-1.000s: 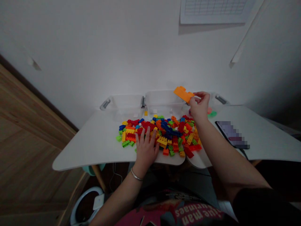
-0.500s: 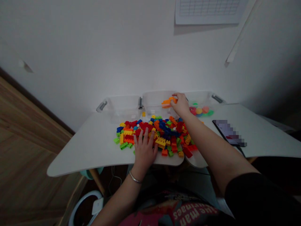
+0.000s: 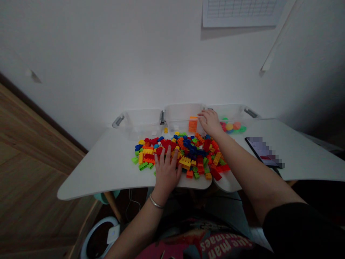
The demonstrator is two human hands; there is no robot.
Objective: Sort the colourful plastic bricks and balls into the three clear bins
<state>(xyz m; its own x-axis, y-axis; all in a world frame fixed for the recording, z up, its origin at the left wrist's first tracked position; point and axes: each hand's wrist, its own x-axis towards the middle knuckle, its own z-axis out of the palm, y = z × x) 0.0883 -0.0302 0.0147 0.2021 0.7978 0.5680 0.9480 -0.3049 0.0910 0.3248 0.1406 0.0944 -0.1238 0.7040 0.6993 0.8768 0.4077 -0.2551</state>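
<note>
A mixed pile of toy building blocks [image 3: 185,163] in red, yellow, blue, green and orange lies on the white table. My left hand [image 3: 167,171] rests on the pile's near side, its fingers spread over the blocks and gripping none. Over the right edge of the middle clear bin [image 3: 172,112] hangs my right hand [image 3: 210,122], fingers stretched out, with nothing in it. Just left of those fingertips, an orange block [image 3: 192,124] shows inside that bin, apart from the hand.
Another clear bin [image 3: 142,117] stands to the left, holding a small white piece. The right-hand clear bin [image 3: 229,109] has several coloured balls [image 3: 229,126] in it. A phone [image 3: 265,153] lies on the right of the table [image 3: 99,169]. Behind the bins is a wall.
My right hand has let go of the orange block, which has dropped into the middle bin. The fingers have straightened. My left hand stays on the pile.
</note>
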